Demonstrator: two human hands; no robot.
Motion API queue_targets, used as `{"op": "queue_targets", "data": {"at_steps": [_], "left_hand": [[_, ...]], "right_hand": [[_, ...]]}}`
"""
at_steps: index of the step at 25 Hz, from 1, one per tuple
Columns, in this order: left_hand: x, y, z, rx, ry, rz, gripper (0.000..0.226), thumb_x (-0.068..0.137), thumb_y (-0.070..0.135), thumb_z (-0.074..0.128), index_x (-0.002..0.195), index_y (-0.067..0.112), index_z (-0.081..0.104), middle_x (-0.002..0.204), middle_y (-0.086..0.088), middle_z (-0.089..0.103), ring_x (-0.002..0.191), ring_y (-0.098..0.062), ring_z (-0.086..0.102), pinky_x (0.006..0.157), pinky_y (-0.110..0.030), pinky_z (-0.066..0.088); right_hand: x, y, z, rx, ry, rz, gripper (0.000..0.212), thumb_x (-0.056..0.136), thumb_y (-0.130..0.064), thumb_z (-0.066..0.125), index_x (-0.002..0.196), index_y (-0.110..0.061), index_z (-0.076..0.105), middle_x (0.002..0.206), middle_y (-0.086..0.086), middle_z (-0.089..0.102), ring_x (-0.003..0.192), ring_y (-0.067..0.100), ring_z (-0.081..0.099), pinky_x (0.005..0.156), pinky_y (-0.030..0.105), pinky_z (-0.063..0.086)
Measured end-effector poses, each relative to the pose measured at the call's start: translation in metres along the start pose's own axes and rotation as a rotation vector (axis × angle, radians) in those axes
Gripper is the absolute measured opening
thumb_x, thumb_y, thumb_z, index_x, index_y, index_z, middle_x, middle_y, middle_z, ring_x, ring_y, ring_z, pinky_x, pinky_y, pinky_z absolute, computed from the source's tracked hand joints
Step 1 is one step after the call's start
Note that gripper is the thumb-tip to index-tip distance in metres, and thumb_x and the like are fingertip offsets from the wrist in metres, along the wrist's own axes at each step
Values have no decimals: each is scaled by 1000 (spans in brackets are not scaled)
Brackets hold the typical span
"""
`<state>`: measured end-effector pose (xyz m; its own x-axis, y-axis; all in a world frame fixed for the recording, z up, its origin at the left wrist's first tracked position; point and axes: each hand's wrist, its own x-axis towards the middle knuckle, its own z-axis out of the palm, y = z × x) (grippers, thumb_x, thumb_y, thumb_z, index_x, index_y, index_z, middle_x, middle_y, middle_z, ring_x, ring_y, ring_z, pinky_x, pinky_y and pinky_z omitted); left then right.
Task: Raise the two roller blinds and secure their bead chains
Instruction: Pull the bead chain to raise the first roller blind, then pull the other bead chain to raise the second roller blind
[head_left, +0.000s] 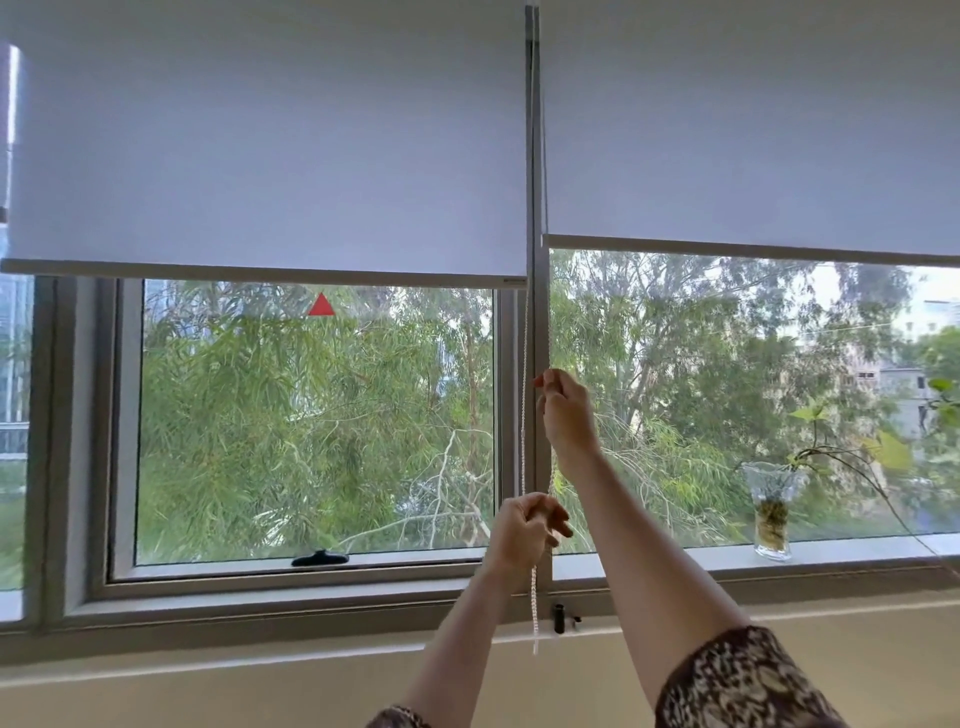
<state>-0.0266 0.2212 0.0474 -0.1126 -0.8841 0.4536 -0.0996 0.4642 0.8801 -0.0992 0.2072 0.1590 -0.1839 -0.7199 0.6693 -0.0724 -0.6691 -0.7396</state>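
Two pale grey roller blinds hang side by side over the window. The left blind (270, 156) ends at a bottom bar a little lower than that of the right blind (748, 130). A white bead chain (524, 395) hangs in the gap between them, down past the sill. My right hand (563, 410) is raised high, pinching one strand of the chain. My left hand (524, 535) is lower, closed around the chain near the window's bottom frame. A small black chain holder (559, 617) sits on the sill just below.
A glass vase (772, 512) with a trailing green plant stands on the sill at the right. A black window handle (319, 559) lies on the left pane's lower frame. A red triangle sticker (321, 305) is on the left glass. Trees fill the view outside.
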Motion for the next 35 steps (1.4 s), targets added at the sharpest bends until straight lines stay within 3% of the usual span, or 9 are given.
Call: {"op": "queue_targets", "data": {"at_steps": [4,8,12,16,18,20,23,31,35], "left_hand": [[7,17,-26,77,-95,-55,22,97,13,49,101,7,69,87,-2,68,74,-7,57,55,-7,48],[20,34,-41,30,-14,-57,27,94,19,42,92,28,68,95,6,73,95,-14,63,84,-35,45],[34,63,-40,-127,74,9,31,98,32,42,93,27,72,93,8,75,92,-13,68,76,-34,48],[48,89,-33,-158,113,35,27,99,28,43,91,25,70,111,-5,73,103,-23,66,86,-42,51],[52,94,-26,-115,120,34,27,100,24,43,96,19,69,107,-7,73,98,-21,67,87,-40,48],[51,94,-20,-117,102,15,29,100,17,40,105,5,67,91,-6,72,79,-15,67,69,-26,54],[44,78,-14,-96,146,18,27,97,1,40,91,3,66,72,-3,62,61,-11,56,46,-14,48],[35,43,-8,-12,196,29,34,91,-8,43,75,13,65,64,-2,58,52,-10,47,45,-16,42],[24,31,-6,17,186,12,37,88,-11,44,72,17,63,64,2,59,50,-5,54,50,-18,52]], "right_hand": [[-8,-4,4,-12,20,-101,27,101,-14,37,84,-17,58,61,-4,48,50,9,36,46,23,25],[-25,10,5,-73,7,-95,29,100,-16,39,79,-22,58,61,-5,53,52,11,43,52,28,35],[-44,37,3,-81,-18,-45,26,99,-15,42,92,-17,66,83,2,71,73,19,68,68,34,54],[-67,59,1,-130,-13,-51,26,99,-14,43,82,-13,63,44,-15,50,35,1,32,37,12,22],[-77,67,0,-159,-29,-58,26,98,-11,42,79,-11,58,40,-16,45,33,4,29,36,12,17],[-84,74,-3,-186,-50,-47,26,98,-10,41,78,-11,57,41,-16,47,34,4,30,37,13,17],[-93,85,-10,-226,-90,-29,25,98,-12,42,80,-11,59,42,-9,45,36,3,31,41,18,20],[-95,95,-26,-81,-253,239,27,100,-19,39,88,-9,61,63,6,59,50,14,50,43,20,37],[-62,75,-32,-34,-185,222,37,101,-24,35,91,1,60,82,19,63,73,23,58,68,35,50]]}}
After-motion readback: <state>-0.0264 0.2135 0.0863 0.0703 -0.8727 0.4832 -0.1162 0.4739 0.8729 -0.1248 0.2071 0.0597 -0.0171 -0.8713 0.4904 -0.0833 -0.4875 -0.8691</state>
